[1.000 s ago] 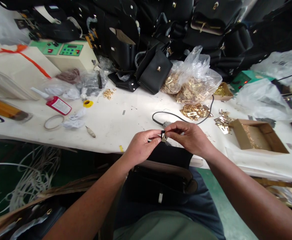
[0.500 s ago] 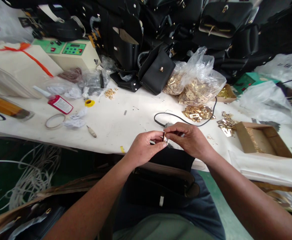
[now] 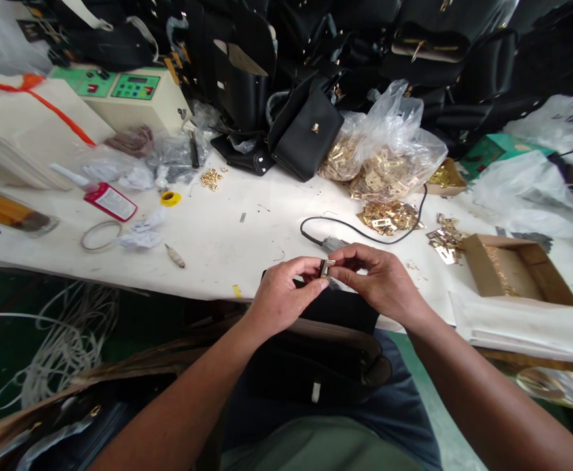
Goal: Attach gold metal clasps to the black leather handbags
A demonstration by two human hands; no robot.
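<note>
A small gold metal fitting (image 3: 326, 267) is pinched between my two hands above the table's front edge. Thumb and fingers of my left hand (image 3: 286, 288) close on its left side. From the right, the fingertips of my right hand (image 3: 377, 278) grip the same piece. Just behind them a grey tool (image 3: 334, 244) with a black cable lies on the white table (image 3: 267, 242). Under my hands, a black bag (image 3: 311, 366) rests across my lap, with a small white tab on it.
Clear bags of gold plates (image 3: 389, 170) and a loose pile (image 3: 389, 217) lie beyond my right hand. A cardboard box (image 3: 522, 271) stands at the right. Black bags (image 3: 306, 134) line the back. A red bottle (image 3: 114, 201) and yellow tape (image 3: 170, 198) are at the left.
The metal fitting has turned and shows more of itself between my fingertips. My right fingers have shifted slightly. The whole view has moved a little.
</note>
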